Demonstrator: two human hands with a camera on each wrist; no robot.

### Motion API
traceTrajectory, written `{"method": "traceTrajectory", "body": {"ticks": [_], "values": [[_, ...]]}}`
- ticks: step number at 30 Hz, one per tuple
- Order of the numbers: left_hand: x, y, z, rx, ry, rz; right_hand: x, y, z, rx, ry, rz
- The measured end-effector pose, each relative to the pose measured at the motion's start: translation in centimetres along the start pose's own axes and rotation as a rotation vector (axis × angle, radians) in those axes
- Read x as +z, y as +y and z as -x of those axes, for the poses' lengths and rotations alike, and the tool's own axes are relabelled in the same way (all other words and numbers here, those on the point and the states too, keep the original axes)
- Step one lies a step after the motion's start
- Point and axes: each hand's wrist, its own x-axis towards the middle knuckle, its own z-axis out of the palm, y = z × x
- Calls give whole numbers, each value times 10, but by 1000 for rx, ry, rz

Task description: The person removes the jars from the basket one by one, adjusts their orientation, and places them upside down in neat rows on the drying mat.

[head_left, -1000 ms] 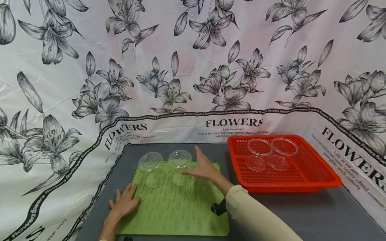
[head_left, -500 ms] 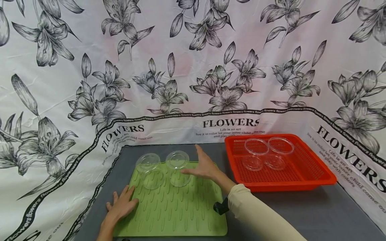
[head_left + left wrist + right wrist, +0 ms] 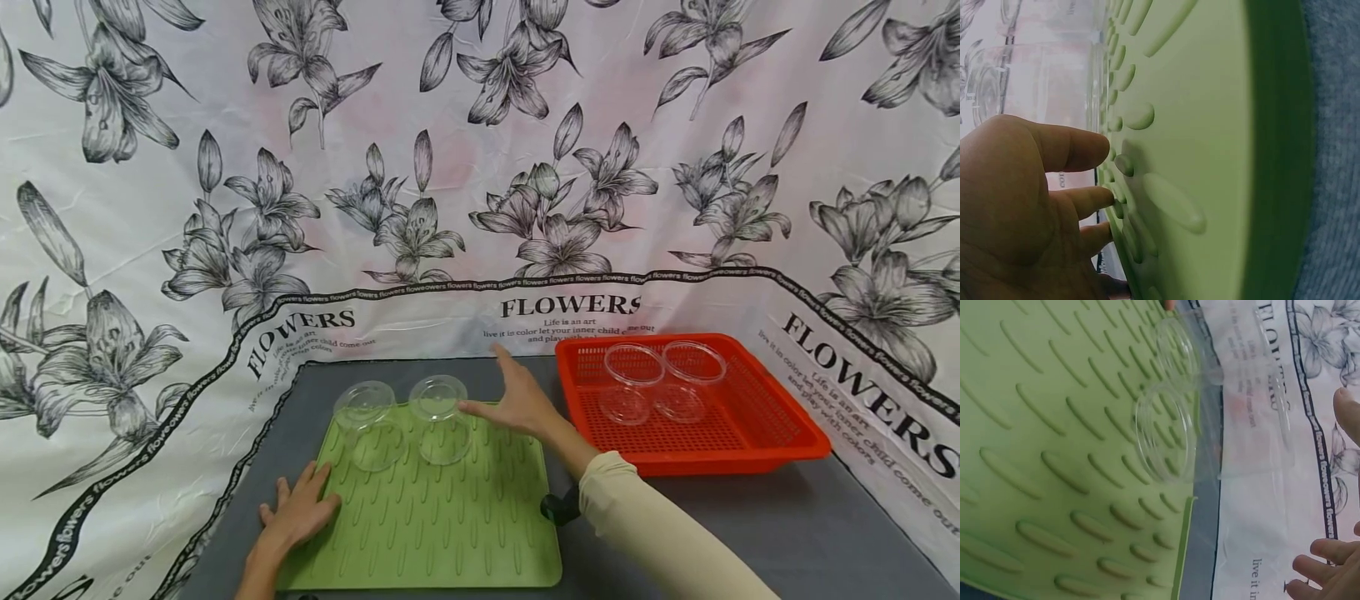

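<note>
Two clear plastic cups stand side by side at the back of the green ridged mat: the left cup point(image 3: 363, 408) and the right cup point(image 3: 437, 402). Just right of the right cup, my right hand point(image 3: 525, 406) is held up with thumb and fingers spread, its thumb tip close to the cup's side. That hand point(image 3: 1338, 578) holds nothing in the right wrist view, and the nearer cup point(image 3: 1169, 431) stands apart from it. My left hand point(image 3: 296, 512) rests at the mat's left edge with fingers spread, fingertips touching the green mat point(image 3: 1204, 125).
To the right stands a red perforated plastic basket point(image 3: 720, 462), holding two more clear cups, the left one point(image 3: 630, 375) and the right one point(image 3: 692, 371). A dark grey table point(image 3: 675, 533) lies under everything. White flower-printed cloth point(image 3: 420, 325) hangs behind and at the sides.
My right hand has drawn slightly to the right, away from the right cup. The left hand stays at the mat's edge, and the head view has shifted slightly.
</note>
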Motion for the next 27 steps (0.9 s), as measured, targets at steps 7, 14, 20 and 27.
{"method": "traceTrajectory", "body": {"ticks": [7, 14, 20, 27], "values": [[0, 0, -1, 6, -1, -3, -16, 9, 3, 21, 69, 86], [0, 1, 1, 2, 2, -14, -26, 17, 4, -2, 121, 125], [1, 1, 2, 1, 8, -26, -36, 22, 8, 6, 151, 141], [1, 0, 1, 0, 12, -35, -52, 35, 15, 52, 171, 181]]}}
